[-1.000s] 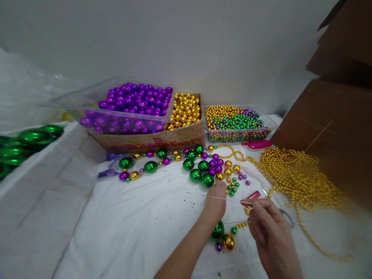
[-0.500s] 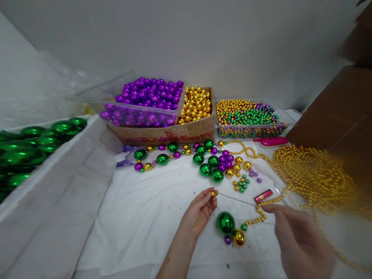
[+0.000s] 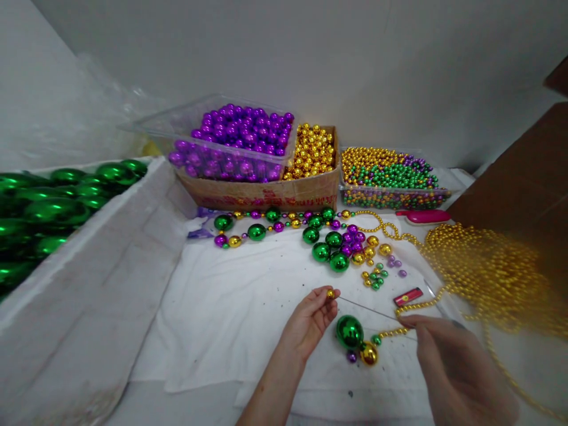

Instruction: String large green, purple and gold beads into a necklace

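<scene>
My left hand [image 3: 313, 319] pinches a small gold bead [image 3: 331, 294] between thumb and fingertips. A thin needle-like rod [image 3: 368, 309] runs from that bead to my right hand [image 3: 457, 361], whose thumb and forefinger are closed on its other end. Just below the rod lie a large green bead [image 3: 349, 332], a gold bead [image 3: 368, 353], a small purple bead [image 3: 352, 357] and a small green bead [image 3: 376, 339], with a gold bead chain [image 3: 394, 333] leading off toward my right hand. Motion smears my right hand a little.
Behind are a clear tub of purple beads [image 3: 246, 133], a box of gold beads [image 3: 313, 151] and a mixed-bead tray [image 3: 394, 177]. Loose beads [image 3: 339, 261], a strung garland [image 3: 256, 232], a red lighter [image 3: 408, 296] and a gold chain heap [image 3: 483, 272] lie around; a foam box [image 3: 102, 284] stands left.
The view has shifted slightly, so most things sit a little further right. Both hands keep the same pinch, with the bead and rod still between them.
</scene>
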{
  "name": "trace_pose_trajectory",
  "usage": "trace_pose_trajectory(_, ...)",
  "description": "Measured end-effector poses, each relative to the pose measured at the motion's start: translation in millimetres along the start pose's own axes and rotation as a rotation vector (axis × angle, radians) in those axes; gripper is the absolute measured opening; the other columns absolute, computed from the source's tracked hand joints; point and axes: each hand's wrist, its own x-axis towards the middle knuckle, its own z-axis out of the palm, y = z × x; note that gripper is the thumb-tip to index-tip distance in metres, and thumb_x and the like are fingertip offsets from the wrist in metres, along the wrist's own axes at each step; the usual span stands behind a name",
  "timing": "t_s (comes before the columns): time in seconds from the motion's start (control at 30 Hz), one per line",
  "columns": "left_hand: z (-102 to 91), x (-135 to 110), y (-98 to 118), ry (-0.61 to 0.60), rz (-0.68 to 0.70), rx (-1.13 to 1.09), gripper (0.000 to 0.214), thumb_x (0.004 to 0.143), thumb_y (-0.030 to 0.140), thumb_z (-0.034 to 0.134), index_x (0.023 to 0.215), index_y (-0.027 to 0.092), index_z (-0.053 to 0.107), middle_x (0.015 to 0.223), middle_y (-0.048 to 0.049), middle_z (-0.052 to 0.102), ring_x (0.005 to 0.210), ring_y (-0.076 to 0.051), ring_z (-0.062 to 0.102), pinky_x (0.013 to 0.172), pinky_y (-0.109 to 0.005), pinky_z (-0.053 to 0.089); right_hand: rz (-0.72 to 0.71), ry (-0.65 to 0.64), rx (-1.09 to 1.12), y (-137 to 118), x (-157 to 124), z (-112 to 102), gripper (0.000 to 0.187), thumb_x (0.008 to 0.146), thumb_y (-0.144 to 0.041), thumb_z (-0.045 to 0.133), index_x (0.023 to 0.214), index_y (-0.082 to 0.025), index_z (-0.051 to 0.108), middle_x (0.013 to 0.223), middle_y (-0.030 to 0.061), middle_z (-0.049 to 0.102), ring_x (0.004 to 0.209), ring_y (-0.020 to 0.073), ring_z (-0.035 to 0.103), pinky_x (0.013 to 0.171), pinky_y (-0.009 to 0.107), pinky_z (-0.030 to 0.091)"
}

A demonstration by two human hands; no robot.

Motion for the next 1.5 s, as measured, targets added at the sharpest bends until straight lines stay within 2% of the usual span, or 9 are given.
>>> trace_pose_trajectory(0.2, 1.9, 0, -5, 0.043, 0.034, -0.024, 0.003, 0.081, 0.009, 0.064, 0.083, 0.010, 0.063, 0.085, -0.0081, 0.070, 0.064, -0.008, 0.063, 0.061, -0.017, 0.055, -0.124, -0.079, -0.028, 8, 3, -1, 0.009, 0.085, -0.024, 0.058, 0.086, -0.020, 0.065, 0.082, 0.0054, 0.068, 0.071, 0.0158, 0.063, 0.054, 0.024, 0.047)
trace_pose_trajectory(0.3, 3.2, 1, -8, 0.065, 0.036, -0.041, 0.002, 0.080, 0.007, 0.064, 0.080, 0.010, 0.064, 0.082, -0.0078, 0.070, 0.063, -0.008, 0.063, 0.059, -0.016, 0.055, -0.074, -0.053, -0.066, 8, 2, 1, 0.012, 0.086, -0.026, 0.056, 0.086, -0.020, 0.066, 0.083, 0.0053, 0.069, 0.066, 0.0144, 0.062, 0.051, 0.024, 0.045)
trace_pose_trajectory(0.4, 6.0, 2, -11, 0.106, 0.036, -0.069, 0.004, 0.081, 0.006, 0.062, 0.078, 0.009, 0.063, 0.081, -0.0084, 0.070, 0.062, -0.009, 0.063, 0.058, -0.016, 0.055, -0.027, -0.010, -0.027, 4, 1, 3, 0.012, 0.086, -0.027, 0.056, 0.085, -0.020, 0.066, 0.084, 0.0050, 0.068, 0.069, 0.0148, 0.062, 0.055, 0.024, 0.046)
trace_pose_trajectory(0.6, 15.7, 0, -10, 0.184, 0.035, -0.164, 0.015, 0.086, 0.003, 0.054, 0.094, 0.009, 0.064, 0.084, -0.0092, 0.069, 0.065, -0.009, 0.064, 0.059, -0.016, 0.056, -0.037, -0.024, -0.020, 1, 0, 4, 0.012, 0.086, -0.026, 0.056, 0.084, -0.021, 0.067, 0.082, 0.0044, 0.068, 0.067, 0.0145, 0.062, 0.054, 0.024, 0.046)
trace_pose_trajectory(0.9, 17.3, 0, -9, 0.208, 0.043, -0.189, 0.011, 0.085, 0.003, 0.054, 0.084, 0.009, 0.063, 0.083, -0.0097, 0.068, 0.064, -0.009, 0.064, 0.058, -0.016, 0.055, -0.050, -0.011, -0.013, 2, 1, 4, 0.012, 0.087, -0.024, 0.055, 0.086, -0.020, 0.066, 0.082, 0.0049, 0.068, 0.064, 0.0136, 0.061, 0.051, 0.024, 0.046)
trace_pose_trajectory(1.07, 18.2, -2, -10, 0.216, 0.049, -0.191, 0.012, 0.086, 0.002, 0.053, 0.084, 0.008, 0.063, 0.084, -0.0104, 0.068, 0.064, -0.009, 0.064, 0.058, -0.016, 0.055, -0.120, -0.007, -0.009, 5, 1, 2, 0.008, 0.085, -0.021, 0.058, 0.087, -0.019, 0.066, 0.083, 0.0045, 0.069, 0.071, 0.0140, 0.064, 0.055, 0.021, 0.047)
trace_pose_trajectory(1.2, 19.1, -4, -10, 0.198, 0.048, -0.182, 0.011, 0.086, 0.002, 0.053, 0.085, 0.008, 0.062, 0.085, -0.0100, 0.068, 0.064, -0.009, 0.064, 0.058, -0.015, 0.055, -0.093, -0.019, -0.029, 4, 1, 2, 0.011, 0.087, -0.021, 0.055, 0.087, -0.019, 0.066, 0.083, 0.0043, 0.068, 0.068, 0.0124, 0.062, 0.054, 0.021, 0.046)
trace_pose_trajectory(1.37, 20.7, -7, -12, 0.156, 0.040, -0.173, 0.013, 0.083, 0.001, 0.055, 0.091, 0.009, 0.062, 0.087, -0.0091, 0.067, 0.063, -0.009, 0.063, 0.058, -0.017, 0.054, -0.210, -0.112, -0.068, 18, 0, 8, 0.011, 0.086, -0.018, 0.056, 0.092, -0.020, 0.065, 0.083, 0.0015, 0.068, 0.057, 0.0087, 0.058, 0.051, 0.019, 0.045)
trace_pose_trajectory(1.5, 26.5, -11, -17, 0.069, 0.031, -0.149, 0.013, 0.080, 0.003, 0.061, 0.089, 0.011, 0.063, 0.090, -0.0074, 0.067, 0.065, -0.008, 0.062, 0.060, -0.017, 0.053, -0.285, -0.291, -0.004, 36, -3, 26, 0.012, 0.088, -0.015, 0.053, 0.095, -0.021, 0.062, 0.085, 0.0015, 0.066, 0.068, 0.0101, 0.062, 0.056, 0.018, 0.047)
